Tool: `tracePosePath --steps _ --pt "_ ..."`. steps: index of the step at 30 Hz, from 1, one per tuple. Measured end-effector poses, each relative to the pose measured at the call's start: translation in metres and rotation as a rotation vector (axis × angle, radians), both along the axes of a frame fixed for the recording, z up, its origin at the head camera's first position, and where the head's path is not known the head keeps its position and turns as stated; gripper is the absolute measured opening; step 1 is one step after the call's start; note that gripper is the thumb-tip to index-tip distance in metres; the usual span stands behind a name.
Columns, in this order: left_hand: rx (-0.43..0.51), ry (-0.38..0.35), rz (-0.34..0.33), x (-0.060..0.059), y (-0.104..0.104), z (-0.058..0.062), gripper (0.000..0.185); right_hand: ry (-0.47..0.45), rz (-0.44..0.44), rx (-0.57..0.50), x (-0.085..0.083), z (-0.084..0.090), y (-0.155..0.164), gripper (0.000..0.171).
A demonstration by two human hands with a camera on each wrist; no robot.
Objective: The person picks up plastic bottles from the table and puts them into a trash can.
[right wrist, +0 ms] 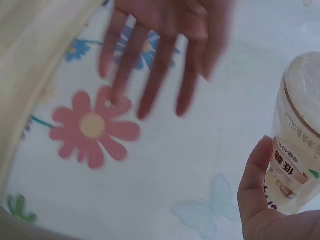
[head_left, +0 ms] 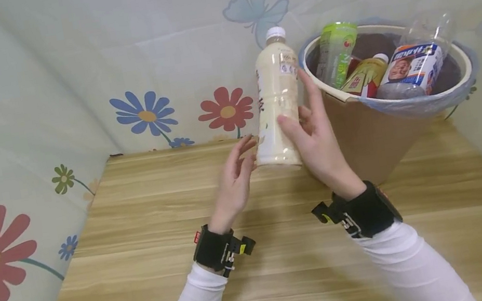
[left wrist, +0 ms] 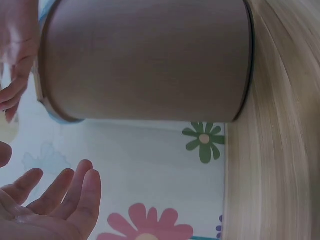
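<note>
A cream-coloured plastic bottle [head_left: 277, 97] with a white cap is held above the table, tilted slightly. My right hand [head_left: 323, 145] grips it from the right, thumb across its front. In the right wrist view the bottle [right wrist: 295, 165] shows its clear base, with the right thumb [right wrist: 254, 185] against its side. My left hand [head_left: 237, 180] is by the bottle's lower left side, fingers loosely bent. The left wrist view shows that hand [left wrist: 55, 212] with its fingers spread and nothing in them. Whether a fingertip touches the bottle is unclear.
A brown bin [head_left: 371, 135] with a pale rim and bluish liner stands right of the bottle. Inside lie a green-labelled container [head_left: 337, 53], a yellow-red bottle [head_left: 366, 77] and a clear bottle with a blue-white label [head_left: 414, 65]. A flower-printed curtain [head_left: 176, 39] hangs behind the wooden table [head_left: 140, 229].
</note>
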State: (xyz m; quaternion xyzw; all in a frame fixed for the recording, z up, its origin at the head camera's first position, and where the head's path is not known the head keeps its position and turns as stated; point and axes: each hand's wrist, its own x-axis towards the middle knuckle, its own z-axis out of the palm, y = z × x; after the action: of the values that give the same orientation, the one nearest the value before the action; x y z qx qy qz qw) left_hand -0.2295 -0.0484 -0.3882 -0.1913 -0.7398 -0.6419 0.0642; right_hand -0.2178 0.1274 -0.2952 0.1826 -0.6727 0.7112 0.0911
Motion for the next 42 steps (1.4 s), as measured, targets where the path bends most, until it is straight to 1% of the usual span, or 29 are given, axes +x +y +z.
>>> tracePosePath --steps 2,4,7,10,13,17,20,23,25,26,28,31,33,36,40,42 --pt "-0.028 0.018 -0.008 0.003 0.005 0.001 0.048 0.024 -0.041 -0.004 -0.003 0.018 0.008 0.073" --pt "-0.049 0.037 -0.012 0.004 0.008 0.001 0.048 0.031 -0.102 0.016 -0.006 0.036 0.018 0.071" --pt "-0.055 0.051 -0.015 0.006 0.012 0.001 0.047 0.025 -0.224 0.094 -0.011 0.058 0.032 0.07" --pt "-0.046 0.056 -0.018 0.007 0.014 0.002 0.046 0.024 -0.35 0.192 -0.016 0.073 0.047 0.07" --pt "-0.045 0.06 -0.02 0.007 0.014 0.002 0.046 0.03 -0.479 0.301 -0.022 0.082 0.061 0.069" --pt "-0.068 0.072 -0.016 0.007 0.014 0.002 0.045 0.032 -0.618 0.389 -0.028 0.089 0.078 0.067" --pt "-0.085 0.076 -0.022 0.007 0.014 0.003 0.045 0.028 -0.711 0.435 -0.032 0.092 0.087 0.066" --pt "-0.098 0.072 -0.024 0.007 0.014 0.003 0.045 -0.011 -0.778 0.512 -0.036 0.092 0.093 0.065" --pt "-0.102 0.069 -0.022 0.007 0.013 0.003 0.045 -0.029 -0.787 0.591 -0.038 0.089 0.095 0.064" --pt "-0.106 0.068 -0.019 0.007 0.013 0.003 0.045 -0.037 -0.774 0.633 -0.038 0.087 0.095 0.064" --pt "-0.113 0.067 -0.012 0.007 0.013 0.002 0.045 -0.025 -0.734 0.718 -0.04 0.083 0.095 0.065" --pt "-0.122 0.071 -0.011 0.006 0.012 0.001 0.044 0.009 -0.666 0.808 -0.041 0.079 0.094 0.064" --pt "-0.127 0.072 -0.012 0.006 0.011 0.001 0.044 0.033 -0.641 0.841 -0.042 0.077 0.092 0.062" --pt "-0.134 0.075 -0.018 0.005 0.011 0.0 0.044 0.015 -0.618 0.875 -0.041 0.076 0.091 0.059" --pt "-0.137 0.077 -0.016 0.005 0.01 -0.001 0.043 0.007 -0.597 0.88 -0.038 0.073 0.089 0.053" --pt "-0.135 0.079 -0.014 0.005 0.009 -0.001 0.043 0.028 -0.594 0.867 -0.036 0.07 0.088 0.051"
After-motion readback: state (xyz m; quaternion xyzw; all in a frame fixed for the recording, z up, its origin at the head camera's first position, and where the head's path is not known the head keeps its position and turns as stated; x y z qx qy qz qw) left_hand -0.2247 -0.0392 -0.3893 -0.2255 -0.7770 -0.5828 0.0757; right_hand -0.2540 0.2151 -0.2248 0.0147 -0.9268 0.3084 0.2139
